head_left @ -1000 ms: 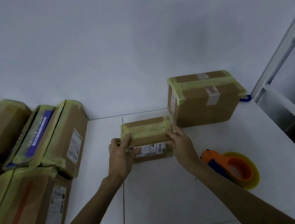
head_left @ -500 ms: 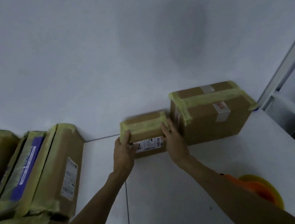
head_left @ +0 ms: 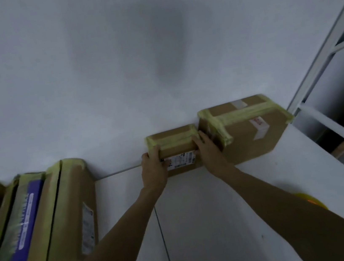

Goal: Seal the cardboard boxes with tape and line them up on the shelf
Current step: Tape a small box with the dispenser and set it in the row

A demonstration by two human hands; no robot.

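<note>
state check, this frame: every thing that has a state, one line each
small box: taped shut, at the wall, touching the big box, held at both ends
big box: taped shut, standing at the wall
left hand: grips the small box's left end
right hand: holds the small box's right end
boxes on the left: taped shut, side by side
tape roll: on the shelf, mostly hidden by the right arm
</note>
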